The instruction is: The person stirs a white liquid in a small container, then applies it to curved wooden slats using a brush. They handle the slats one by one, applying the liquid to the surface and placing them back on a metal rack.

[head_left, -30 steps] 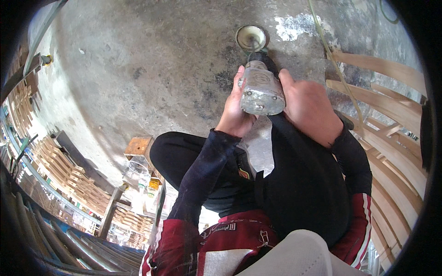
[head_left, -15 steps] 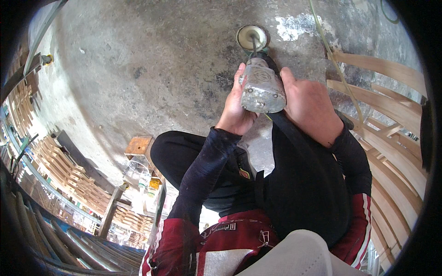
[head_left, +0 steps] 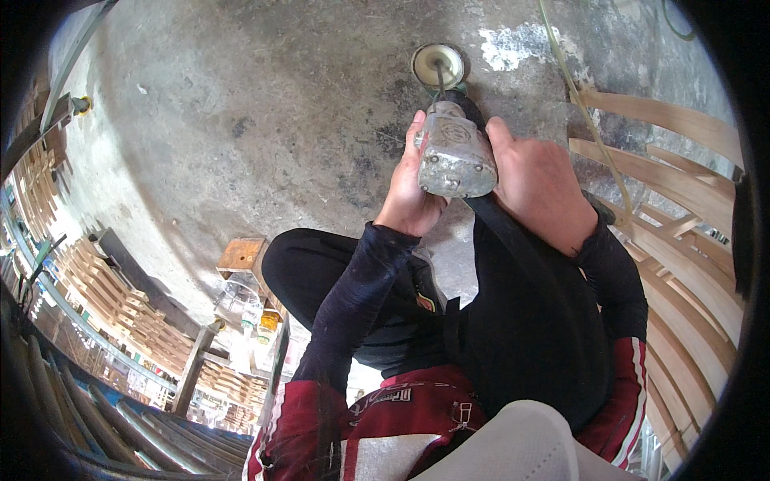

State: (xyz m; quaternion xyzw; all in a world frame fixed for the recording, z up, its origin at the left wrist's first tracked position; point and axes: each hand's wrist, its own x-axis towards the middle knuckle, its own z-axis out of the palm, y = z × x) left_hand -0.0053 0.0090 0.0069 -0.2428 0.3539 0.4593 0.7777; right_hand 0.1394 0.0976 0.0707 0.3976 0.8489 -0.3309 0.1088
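Before me I hold a worn grey metal power tool [head_left: 457, 156] with screws on its blocky casing; its exact kind is unclear. A thin metal rod [head_left: 440, 78] at its far end reaches into a round, shallow whitish cup [head_left: 424, 58] above the floor. My left hand [head_left: 407, 180] is closed round the tool's left side, its thumb along the casing. On the right side, my right hand [head_left: 539, 178] grips it, thumb pointing forward and the other fingers mostly hidden. A dark part of the tool shows beyond the casing, between the hands and the cup.
Curved wooden slats [head_left: 674, 180] are stacked along the right, with a thin hose [head_left: 597, 132] running over them. A wooden block [head_left: 241, 254], clear plastic containers [head_left: 241, 293] and a bottle with yellow contents [head_left: 269, 321] stand left of my knee. More wooden pieces [head_left: 120, 297] lie farther left.
Almost nothing differs. The tool and both hands stay in the same place, with at most a very slight shift of the casing.
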